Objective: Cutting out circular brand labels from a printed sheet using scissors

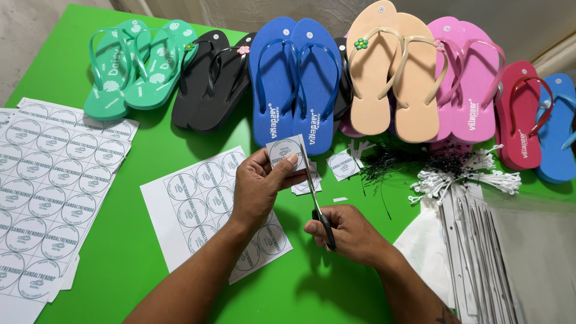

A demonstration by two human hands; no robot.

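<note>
My left hand (259, 187) pinches a small paper label (282, 152) with a round printed mark, held up over the green table (138, 264). My right hand (347, 234) grips black-handled scissors (316, 198), whose blades point up and meet the right edge of that label. Under my left wrist lies a white sheet of round printed labels (198, 204). Cut labels (342, 165) rest on the table just past the scissors.
Pairs of flip-flops line the far edge: green (135, 66), black (210, 78), blue (294, 78), beige (393, 72), pink (471, 78), red (519, 114). More label sheets (48, 180) lie left. Black and white plastic tag ties (444, 171) and clear bags (492, 252) sit right.
</note>
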